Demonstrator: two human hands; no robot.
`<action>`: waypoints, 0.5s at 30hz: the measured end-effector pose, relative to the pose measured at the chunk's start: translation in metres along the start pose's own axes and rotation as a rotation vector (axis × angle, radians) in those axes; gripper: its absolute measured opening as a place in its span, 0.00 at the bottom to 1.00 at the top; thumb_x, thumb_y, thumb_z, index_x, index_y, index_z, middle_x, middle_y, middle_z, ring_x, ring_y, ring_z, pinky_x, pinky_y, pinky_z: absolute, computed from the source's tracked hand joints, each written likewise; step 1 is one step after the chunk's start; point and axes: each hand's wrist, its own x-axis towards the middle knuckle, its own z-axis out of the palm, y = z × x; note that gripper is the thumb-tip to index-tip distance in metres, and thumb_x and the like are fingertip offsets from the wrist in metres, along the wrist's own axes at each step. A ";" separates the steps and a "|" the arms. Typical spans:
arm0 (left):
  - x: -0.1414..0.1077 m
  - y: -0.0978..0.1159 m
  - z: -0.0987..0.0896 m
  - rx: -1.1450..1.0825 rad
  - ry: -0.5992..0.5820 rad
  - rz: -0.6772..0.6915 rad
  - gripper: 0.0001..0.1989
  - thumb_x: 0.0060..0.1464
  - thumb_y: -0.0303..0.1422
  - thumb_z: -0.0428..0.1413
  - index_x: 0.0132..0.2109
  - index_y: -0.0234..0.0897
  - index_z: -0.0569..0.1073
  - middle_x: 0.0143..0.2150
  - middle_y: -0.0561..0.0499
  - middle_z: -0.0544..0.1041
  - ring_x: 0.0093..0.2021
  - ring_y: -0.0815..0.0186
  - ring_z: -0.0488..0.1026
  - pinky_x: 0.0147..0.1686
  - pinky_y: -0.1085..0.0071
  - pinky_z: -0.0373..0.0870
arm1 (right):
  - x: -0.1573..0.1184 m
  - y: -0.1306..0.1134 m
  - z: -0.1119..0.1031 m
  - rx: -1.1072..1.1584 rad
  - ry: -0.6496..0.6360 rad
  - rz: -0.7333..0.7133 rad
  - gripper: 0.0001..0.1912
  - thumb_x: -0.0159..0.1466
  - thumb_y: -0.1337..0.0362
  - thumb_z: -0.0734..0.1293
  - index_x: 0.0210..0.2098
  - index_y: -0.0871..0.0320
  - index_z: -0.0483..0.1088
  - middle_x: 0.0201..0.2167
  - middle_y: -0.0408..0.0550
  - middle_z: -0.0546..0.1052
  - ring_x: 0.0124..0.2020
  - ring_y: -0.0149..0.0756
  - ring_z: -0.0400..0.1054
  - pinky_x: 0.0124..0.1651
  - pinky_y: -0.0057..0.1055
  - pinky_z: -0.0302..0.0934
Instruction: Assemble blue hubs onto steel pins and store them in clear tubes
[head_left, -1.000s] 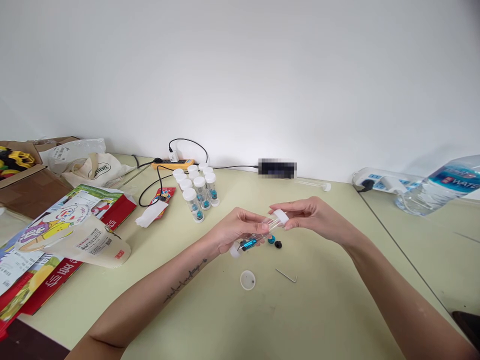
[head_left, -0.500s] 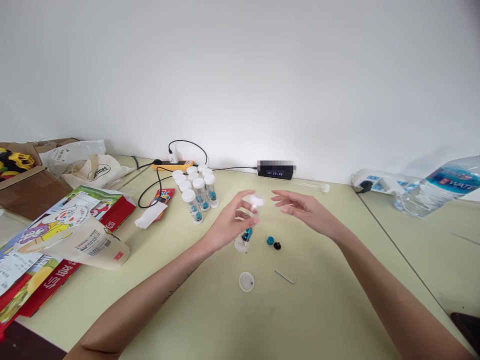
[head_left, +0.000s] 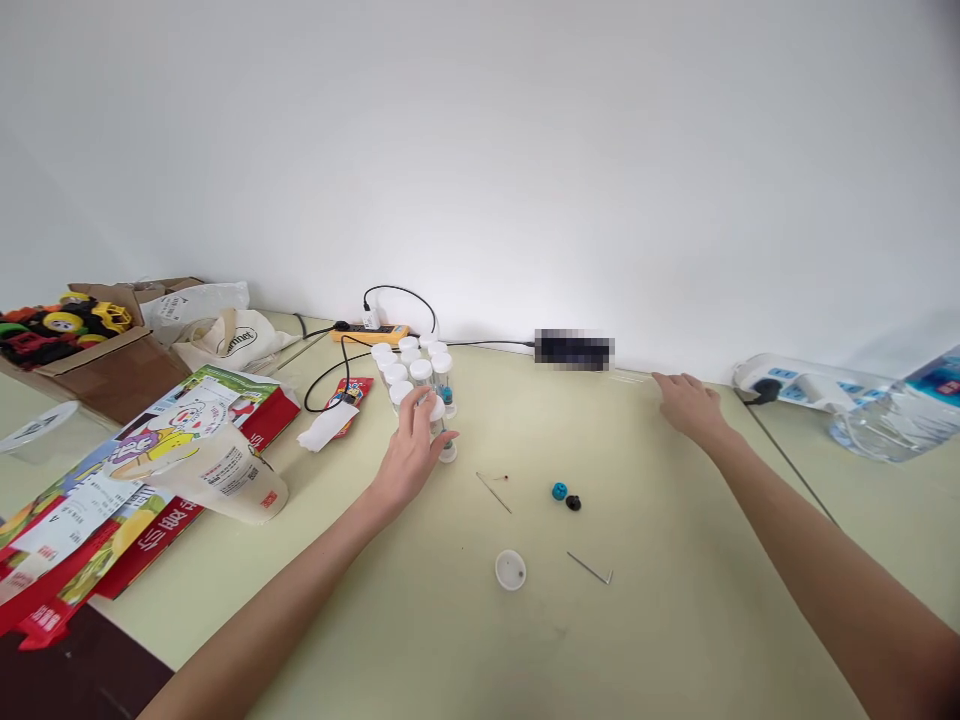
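Note:
My left hand (head_left: pixel 409 450) has its fingers round a clear tube with a white cap (head_left: pixel 436 408), upright at the front of a group of similar capped tubes (head_left: pixel 421 370). At the back right, my right hand (head_left: pixel 686 405) reaches over one end of a clear tube (head_left: pixel 628 377) lying near the wall; its fingertips are partly hidden. A blue part (head_left: pixel 559 491) and a black part (head_left: pixel 574 503) lie side by side. Nearer are a round white cap (head_left: pixel 511 570), an L-shaped key (head_left: pixel 589 567) and a thin metal rod (head_left: pixel 493 492).
Bags and a printed cup (head_left: pixel 232 475) lie at the left, by a cardboard box (head_left: pixel 127 370) of toys. An orange power strip (head_left: pixel 367 334) and a dark device (head_left: pixel 574 350) are along the wall. A white power strip (head_left: pixel 810 388) and a bottle (head_left: pixel 885 425) lie right.
My left hand has moved left with the capped tube, to the group of tubes. My right hand has moved right and back to the lying tube. The view has shifted left.

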 end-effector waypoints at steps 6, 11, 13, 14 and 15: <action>0.004 -0.009 0.000 0.301 0.119 0.232 0.24 0.58 0.35 0.50 0.58 0.27 0.57 0.51 0.32 0.69 0.51 0.50 0.67 0.46 0.56 0.65 | -0.014 -0.010 0.003 0.129 -0.071 -0.039 0.12 0.64 0.65 0.63 0.47 0.61 0.66 0.49 0.54 0.69 0.49 0.44 0.65 0.51 0.46 0.59; 0.004 -0.009 -0.005 0.378 0.123 0.240 0.25 0.59 0.36 0.49 0.58 0.26 0.60 0.52 0.32 0.71 0.48 0.51 0.69 0.44 0.58 0.64 | -0.058 -0.058 0.002 0.488 -0.157 -0.192 0.12 0.64 0.62 0.59 0.46 0.56 0.61 0.50 0.52 0.69 0.44 0.40 0.70 0.47 0.37 0.62; 0.004 -0.009 -0.009 0.401 0.131 0.240 0.23 0.58 0.35 0.50 0.57 0.26 0.62 0.49 0.34 0.73 0.45 0.52 0.70 0.41 0.58 0.65 | -0.075 -0.084 0.002 0.636 -0.225 -0.287 0.12 0.64 0.58 0.59 0.45 0.54 0.61 0.50 0.49 0.70 0.43 0.37 0.71 0.45 0.34 0.64; 0.003 -0.009 -0.010 0.410 0.133 0.245 0.22 0.58 0.34 0.50 0.57 0.26 0.62 0.48 0.34 0.73 0.43 0.52 0.70 0.40 0.59 0.65 | -0.082 -0.097 0.002 0.695 -0.261 -0.328 0.12 0.63 0.57 0.60 0.44 0.54 0.62 0.48 0.48 0.71 0.42 0.37 0.71 0.44 0.33 0.64; 0.003 -0.009 -0.011 0.412 0.132 0.253 0.21 0.58 0.34 0.50 0.57 0.27 0.63 0.47 0.35 0.74 0.43 0.53 0.70 0.39 0.59 0.66 | -0.088 -0.110 0.003 0.744 -0.298 -0.364 0.12 0.61 0.57 0.61 0.43 0.54 0.63 0.46 0.47 0.72 0.42 0.37 0.71 0.43 0.33 0.64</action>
